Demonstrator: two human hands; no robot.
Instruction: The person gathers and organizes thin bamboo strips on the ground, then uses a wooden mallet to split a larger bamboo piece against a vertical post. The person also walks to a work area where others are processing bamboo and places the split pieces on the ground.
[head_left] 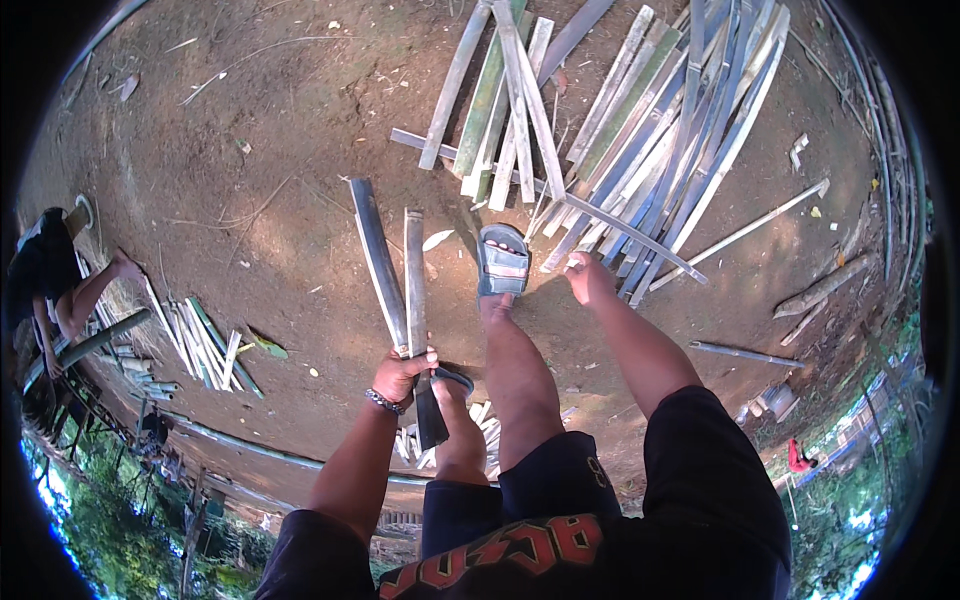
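Left hand (403, 372) clenched round two bamboo slats (392, 265), near ends held, far ends on dirt. Right hand (585, 277) reaches slat pile (640, 130) far right; grip closure unclear. Slats likely stiff, light, sharp-edged; hold near end.

A second person (45, 275) crouches at left beside smaller cut strips (205, 350).

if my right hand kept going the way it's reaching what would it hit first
Most likely the pile of bamboo slats on the ground: the right hand stretches up-frame, its fingers already at the pile's near ends beside the sandal. Depth is unclear, so contact can't be confirmed.
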